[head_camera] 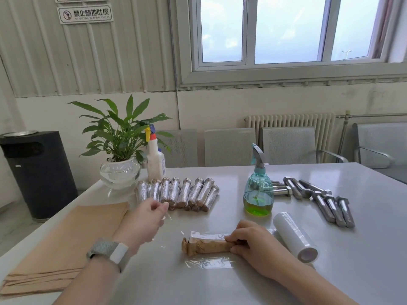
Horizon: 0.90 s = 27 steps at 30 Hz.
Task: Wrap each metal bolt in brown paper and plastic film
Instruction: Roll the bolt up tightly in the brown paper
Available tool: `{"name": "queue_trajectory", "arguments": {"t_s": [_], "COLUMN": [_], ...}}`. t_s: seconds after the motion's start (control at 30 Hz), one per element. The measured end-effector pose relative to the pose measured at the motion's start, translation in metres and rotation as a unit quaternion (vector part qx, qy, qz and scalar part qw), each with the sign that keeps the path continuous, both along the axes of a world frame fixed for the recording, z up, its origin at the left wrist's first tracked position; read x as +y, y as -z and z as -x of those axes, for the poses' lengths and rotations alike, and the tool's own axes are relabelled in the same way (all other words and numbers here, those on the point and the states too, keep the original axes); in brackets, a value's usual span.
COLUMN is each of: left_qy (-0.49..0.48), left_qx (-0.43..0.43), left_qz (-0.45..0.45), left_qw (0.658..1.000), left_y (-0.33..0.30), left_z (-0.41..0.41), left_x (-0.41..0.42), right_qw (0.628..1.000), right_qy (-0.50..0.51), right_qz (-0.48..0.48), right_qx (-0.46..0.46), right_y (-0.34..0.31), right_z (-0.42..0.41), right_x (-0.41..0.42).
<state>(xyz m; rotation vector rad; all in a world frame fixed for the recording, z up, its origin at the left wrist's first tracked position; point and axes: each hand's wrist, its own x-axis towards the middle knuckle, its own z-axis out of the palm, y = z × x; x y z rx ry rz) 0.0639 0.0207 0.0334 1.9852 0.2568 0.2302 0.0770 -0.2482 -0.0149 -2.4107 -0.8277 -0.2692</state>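
Now right hand [253, 241] fingers grip paper-wrapped bolt [207, 245]: heavy, stiff, rolls. Left hand [145, 219] fingers pinch plastic film [209, 263] edge: thin, clingy, tears.

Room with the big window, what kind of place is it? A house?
Probably not a house. It looks like an office or waiting room at a workplace: a row of metal chairs under the window, a no-spitting sign on the wall, and a bin.

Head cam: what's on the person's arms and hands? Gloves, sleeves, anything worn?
No gloves, and no sleeves in view: both forearms are bare. The left hand has a watch at the wrist, with a white case on a pale grey woven band. The right hand wears nothing visible.
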Motion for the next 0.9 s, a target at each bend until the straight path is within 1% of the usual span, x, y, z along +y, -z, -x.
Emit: {"name": "queue_trajectory", "arguments": {"t_s": [0.03,0.07,0.1,0.13,0.17,0.23,0.3,0.37,0.4,0.43,0.53,0.7,0.77,0.9], "left_qy": [0.026,0.055,0.086,0.114,0.135,0.157,0.168,0.184,0.200,0.217,0.247,0.265,0.271,0.280], "left_qx": [0.007,0.014,0.023,0.033,0.044,0.056,0.060,0.075,0.091,0.112,0.161,0.174,0.181,0.185], "left_qz": [0.055,0.092,0.099,0.080,0.041,-0.080,-0.190,-0.240,-0.240,-0.221,-0.143,-0.083,-0.089,-0.134], "left_qw": [0.998,0.994,0.991,0.990,0.989,0.983,0.965,0.950,0.946,0.944,0.945,0.945,0.941,0.932], "left_y": [-0.005,-0.010,-0.013,-0.015,-0.014,-0.007,0.003,0.009,0.011,0.011,0.008,0.007,0.007,0.008], "left_z": [-0.004,-0.007,-0.010,-0.012,-0.014,-0.017,-0.020,-0.021,-0.021,-0.020,-0.021,-0.025,-0.025,-0.028], "left_x": [-0.009,-0.020,-0.032,-0.045,-0.059,-0.086,-0.105,-0.114,-0.116,-0.117,-0.117,-0.105,-0.104,-0.105], "right_qw": [1.000,1.000,1.000,1.000,1.000,1.000,1.000,1.000,1.000,0.999,0.999,1.000,1.000,0.998], "right_qy": [-0.002,-0.003,-0.004,-0.004,-0.004,-0.002,-0.002,-0.002,-0.003,-0.004,-0.012,0.011,0.010,-0.011], "right_qz": [0.002,0.004,0.006,0.008,0.011,0.016,0.019,0.024,0.028,0.031,0.028,0.006,-0.003,0.014], "right_qx": [-0.001,-0.003,-0.005,-0.006,-0.007,-0.009,-0.009,-0.009,-0.009,-0.010,-0.013,-0.018,-0.017,-0.053], "right_y": [0.000,0.000,0.000,0.000,0.000,0.000,0.001,0.001,0.001,0.001,0.001,0.004,0.004,0.004], "right_z": [0.000,0.000,0.000,0.000,0.000,0.000,-0.001,-0.002,-0.002,-0.003,-0.002,-0.002,-0.001,0.001], "right_x": [0.000,0.000,0.000,0.000,0.000,0.000,0.000,0.000,0.000,0.000,0.000,-0.001,-0.003,-0.005]}}
